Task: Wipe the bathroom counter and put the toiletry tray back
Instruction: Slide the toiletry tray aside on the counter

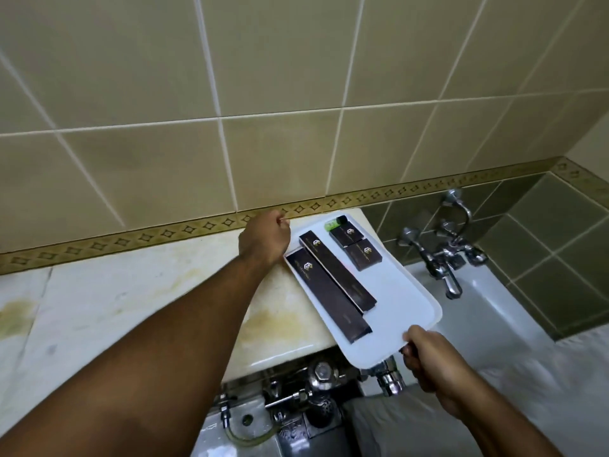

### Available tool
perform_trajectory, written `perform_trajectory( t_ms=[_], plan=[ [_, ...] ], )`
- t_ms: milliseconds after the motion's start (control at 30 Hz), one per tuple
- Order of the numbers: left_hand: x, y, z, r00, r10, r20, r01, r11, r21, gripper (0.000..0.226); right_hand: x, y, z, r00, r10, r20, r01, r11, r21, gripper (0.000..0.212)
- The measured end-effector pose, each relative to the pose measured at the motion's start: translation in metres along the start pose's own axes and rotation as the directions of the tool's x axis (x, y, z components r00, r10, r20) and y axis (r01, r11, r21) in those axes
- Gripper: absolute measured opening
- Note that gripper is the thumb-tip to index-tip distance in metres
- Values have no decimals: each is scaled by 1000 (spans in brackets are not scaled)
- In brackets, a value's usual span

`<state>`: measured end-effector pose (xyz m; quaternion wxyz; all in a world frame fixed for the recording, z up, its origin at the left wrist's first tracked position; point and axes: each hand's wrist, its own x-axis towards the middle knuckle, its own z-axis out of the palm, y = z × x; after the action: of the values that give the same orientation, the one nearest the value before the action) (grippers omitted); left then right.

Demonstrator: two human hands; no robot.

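Together, both hands held one white tray (pixel 400 291): left hand (pixel 265 240) gripped its far corner, right hand (pixel 428 356) pinched its near edge; four dark boxes (pixel 336 273) lay on it

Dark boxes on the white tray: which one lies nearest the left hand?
The long box along the tray's left edge; its far end almost meets the left hand.

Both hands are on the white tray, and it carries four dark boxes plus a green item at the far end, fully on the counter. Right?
Not fully. The head view shows the white tray overhanging the counter toward the bathtub.
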<state>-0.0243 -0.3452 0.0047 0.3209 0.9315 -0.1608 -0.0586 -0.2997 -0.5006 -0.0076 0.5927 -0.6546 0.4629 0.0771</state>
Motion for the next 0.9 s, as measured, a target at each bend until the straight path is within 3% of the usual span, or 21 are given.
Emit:
perform_trajectory(
  t_ms=[400, 533, 633, 700, 767, 833, 900],
  plan=[
    [-40, -14, -7, 996, 60, 60, -79, 917, 392, 46, 42, -3, 22, 995, 104, -3, -104, 990, 99, 29],
    [-61, -19, -27, 994, 79, 80, -108, 862, 495, 45, 34, 2, 17, 994, 96, 48, -103, 981, 163, 36],
    [-90, -28, -46, 992, 88, 88, -121, 849, 515, 46, 17, 4, 14, 998, 60, -6, -59, 990, 127, 44],
    [-120, -43, -63, 990, 95, 102, -133, 856, 499, 46, 1, 3, 23, 997, -22, -72, 23, 1000, 7, 44],
    [-160, -73, -87, 991, 85, 103, -126, 852, 507, 45, -21, -9, 46, 983, -178, -53, 168, 974, -151, 37],
    [-210, -118, -118, 994, 34, 104, -86, 832, 548, 43, -49, -26, 87, 927, -361, 104, 376, 874, -308, 30],
    [-264, -167, -152, 995, -68, 72, 14, 813, 583, 43, -81, -42, 141, 803, -498, 329, 594, 720, -359, 18]
  ],
)
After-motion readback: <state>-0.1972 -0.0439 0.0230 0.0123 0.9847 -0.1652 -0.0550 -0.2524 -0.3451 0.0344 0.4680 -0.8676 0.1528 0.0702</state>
